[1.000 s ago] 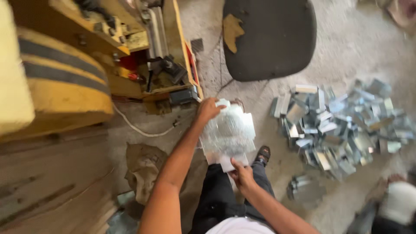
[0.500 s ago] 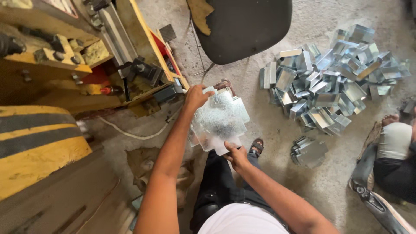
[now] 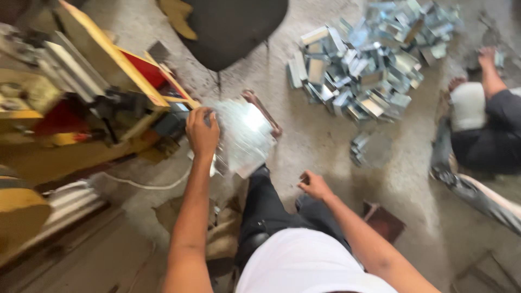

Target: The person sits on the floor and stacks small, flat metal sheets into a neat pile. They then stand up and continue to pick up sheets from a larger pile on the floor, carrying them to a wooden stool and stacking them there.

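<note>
I see a shiny silver metal sheet (image 3: 244,135), a yellow-and-red machine (image 3: 103,103), silvery-blue brackets (image 3: 363,59), and a black seat (image 3: 233,27).

There is 1 view only, from a camera worn on the person's head, looking steeply down past the white shirt (image 3: 304,260) at 6 o'clock to the concrete floor (image 3: 320,146). It sits close to the body: both forearms rise from the bottom edge, the left hand (image 3: 202,133) near the centre and the right hand (image 3: 315,186) just below it toward 5 o'clock. The yellow machine (image 3: 92,92) fills 9 to 11 o'clock, the pile of metal pieces (image 3: 363,65) lies at 1 o'clock, and another seated person (image 3: 488,125) is cut off at 3 o'clock. The frame is tilted and motion-blurred.
</note>
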